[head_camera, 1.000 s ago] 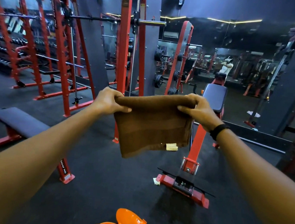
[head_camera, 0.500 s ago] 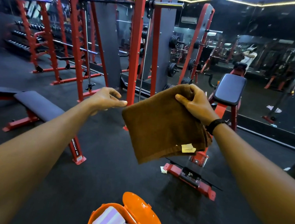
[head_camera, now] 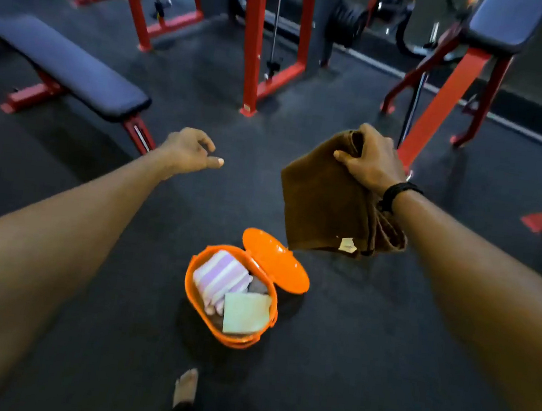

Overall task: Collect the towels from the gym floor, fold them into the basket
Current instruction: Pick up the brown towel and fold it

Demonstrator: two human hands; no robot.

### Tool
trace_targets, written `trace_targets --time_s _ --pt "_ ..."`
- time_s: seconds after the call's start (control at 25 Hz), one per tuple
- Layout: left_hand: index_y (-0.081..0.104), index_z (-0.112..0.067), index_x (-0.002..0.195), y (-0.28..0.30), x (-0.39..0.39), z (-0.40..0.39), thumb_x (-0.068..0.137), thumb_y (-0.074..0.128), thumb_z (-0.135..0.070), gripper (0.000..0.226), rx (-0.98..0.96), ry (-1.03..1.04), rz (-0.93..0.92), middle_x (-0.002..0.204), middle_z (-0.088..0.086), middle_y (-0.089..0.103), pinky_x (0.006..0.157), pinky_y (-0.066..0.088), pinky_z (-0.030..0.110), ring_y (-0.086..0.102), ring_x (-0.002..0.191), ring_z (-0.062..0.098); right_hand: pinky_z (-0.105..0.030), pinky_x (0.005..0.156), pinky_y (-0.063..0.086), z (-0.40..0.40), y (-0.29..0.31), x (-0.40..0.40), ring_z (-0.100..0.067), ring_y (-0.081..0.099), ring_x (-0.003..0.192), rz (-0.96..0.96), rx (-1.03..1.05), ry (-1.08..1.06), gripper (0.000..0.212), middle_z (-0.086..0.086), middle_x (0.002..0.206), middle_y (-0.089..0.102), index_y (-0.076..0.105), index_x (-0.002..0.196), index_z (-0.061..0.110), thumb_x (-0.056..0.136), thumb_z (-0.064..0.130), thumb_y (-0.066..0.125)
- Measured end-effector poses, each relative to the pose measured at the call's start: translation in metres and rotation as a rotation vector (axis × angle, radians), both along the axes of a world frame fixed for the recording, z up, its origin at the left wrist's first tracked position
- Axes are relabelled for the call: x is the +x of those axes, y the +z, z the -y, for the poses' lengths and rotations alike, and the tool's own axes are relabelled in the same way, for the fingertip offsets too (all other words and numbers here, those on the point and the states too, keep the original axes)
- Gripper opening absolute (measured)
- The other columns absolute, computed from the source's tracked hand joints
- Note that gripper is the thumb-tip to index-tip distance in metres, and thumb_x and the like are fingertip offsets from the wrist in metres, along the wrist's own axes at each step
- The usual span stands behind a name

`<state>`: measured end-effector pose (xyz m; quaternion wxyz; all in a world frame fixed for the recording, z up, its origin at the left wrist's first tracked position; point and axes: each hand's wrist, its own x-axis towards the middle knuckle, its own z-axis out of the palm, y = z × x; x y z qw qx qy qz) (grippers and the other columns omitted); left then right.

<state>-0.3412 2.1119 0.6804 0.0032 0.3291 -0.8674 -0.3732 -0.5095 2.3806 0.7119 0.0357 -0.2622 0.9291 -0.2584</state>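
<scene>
The orange basket (head_camera: pixel 231 302) sits on the dark gym floor (head_camera: pixel 362 368), lid flipped open, with a striped towel (head_camera: pixel 219 275) and a pale green towel (head_camera: pixel 245 312) folded inside. Above and right of the basket, the right hand (head_camera: pixel 370 162) grips a folded brown towel (head_camera: pixel 327 205) by its top edge. Left of the basket, the left hand (head_camera: pixel 186 155) hangs empty, fingers (head_camera: pixel 215 162) loosely spread.

My right grip (head_camera: pixel 370 162) covers the brown towel (head_camera: pixel 325 208)'s top corner; under the basket (head_camera: pixel 228 330)'s folded towels lies something dark (I can't identify it).
</scene>
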Motion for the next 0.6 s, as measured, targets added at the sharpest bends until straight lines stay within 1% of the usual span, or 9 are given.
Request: trace_targets --time_s 0.08,0.16,0.2,0.28,0.36,0.44,0.52,0.56,0.6 --pt "0.064 -0.014 0.104 -0.056 -0.008 0.008 0.079 0.077 -0.034 0.034 0.023 -0.044 0.087 0.1 0.007 0.066 0.093 0.05 0.039 0.063 0.101 0.027 -0.042 0.076 0.044 0.003 -0.063 0.005 -0.037 0.057 0.1 0.049 0.05 -0.065 0.032 -0.016 0.108 0.059 0.044 0.097 0.019 0.085 0.035 0.068" --pt "0.064 -0.011 0.108 -0.104 -0.012 0.013 0.081 0.075 -0.033 0.036 0.021 -0.102 0.153 0.106 0.009 0.067 0.096 0.049 0.039 0.062 0.103 0.026 -0.039 0.075 0.043 0.004 -0.119 0.015 -0.035 0.057 0.102 0.107 0.077 -0.119 0.031 -0.017 0.11 0.058 0.046 0.102 0.015 0.087 0.031 0.068" --pt "0.064 -0.01 0.109 -0.132 -0.014 0.018 0.082 0.074 -0.032 0.037 0.026 -0.137 0.192 0.108 0.01 0.066 0.095 0.048 0.038 0.061 0.104 0.026 -0.04 0.076 0.045 0.007 -0.15 0.02 -0.035 0.057 0.103 0.139 0.089 -0.14 0.032 -0.016 0.111 0.058 0.046 0.106 0.015 0.087 0.029 0.068" --pt "0.062 -0.01 0.113 -0.185 -0.014 0.028 0.084 0.072 -0.032 0.038 0.045 -0.205 0.282 0.107 0.008 0.063 0.089 0.047 0.034 0.059 0.102 0.023 -0.049 0.082 0.051 0.018 -0.214 0.031 -0.033 0.058 0.103 0.224 0.108 -0.176 0.032 -0.013 0.113 0.057 0.046 0.109 0.015 0.088 0.027 0.067" --pt "0.06 -0.012 0.116 -0.237 -0.011 0.039 0.085 0.07 -0.032 0.038 0.056 -0.268 0.366 0.108 0.007 0.061 0.084 0.047 0.033 0.057 0.102 0.021 -0.052 0.083 0.051 0.033 -0.276 0.046 -0.032 0.058 0.1 0.319 0.122 -0.208 0.03 -0.013 0.111 0.056 0.046 0.107 0.014 0.088 0.024 0.067" --pt "0.06 -0.013 0.117 -0.282 -0.011 0.051 0.086 0.07 -0.034 0.039 0.036 -0.318 0.422 0.115 0.009 0.062 0.088 0.049 0.036 0.059 0.106 0.024 -0.048 0.08 0.051 0.052 -0.327 0.058 -0.031 0.058 0.097 0.383 0.079 -0.242 0.029 -0.012 0.105 0.057 0.047 0.102 0.011 0.087 0.023 0.068" --pt "0.061 -0.014 0.117 -0.322 -0.013 0.06 0.086 0.069 -0.034 0.039 0.017 -0.351 0.446 0.118 0.01 0.062 0.092 0.051 0.04 0.06 0.107 0.026 -0.036 0.07 0.046 0.065 -0.372 0.067 -0.025 0.056 0.09 0.442 -0.03 -0.288 0.029 -0.006 0.092 0.056 0.048 0.095 0.009 0.085 0.023 0.071" --pt "0.061 -0.014 0.116 -0.344 -0.015 0.065 0.086 0.069 -0.035 0.038 0.011 -0.364 0.452 0.119 0.01 0.062 0.092 0.051 0.041 0.06 0.106 0.026 -0.032 0.066 0.042 0.068 -0.397 0.07 -0.021 0.054 0.086 0.478 -0.082 -0.325 0.029 -0.002 0.087 0.054 0.048 0.091 0.01 0.084 0.024 0.071" --pt "0.061 -0.014 0.117 -0.367 -0.018 0.067 0.087 0.068 -0.034 0.037 0.003 -0.386 0.458 0.12 0.01 0.062 0.092 0.051 0.041 0.06 0.106 0.026 -0.032 0.065 0.044 0.066 -0.423 0.073 -0.02 0.054 0.086 0.522 -0.125 -0.371 0.029 -0.001 0.085 0.053 0.047 0.09 0.01 0.084 0.025 0.071"
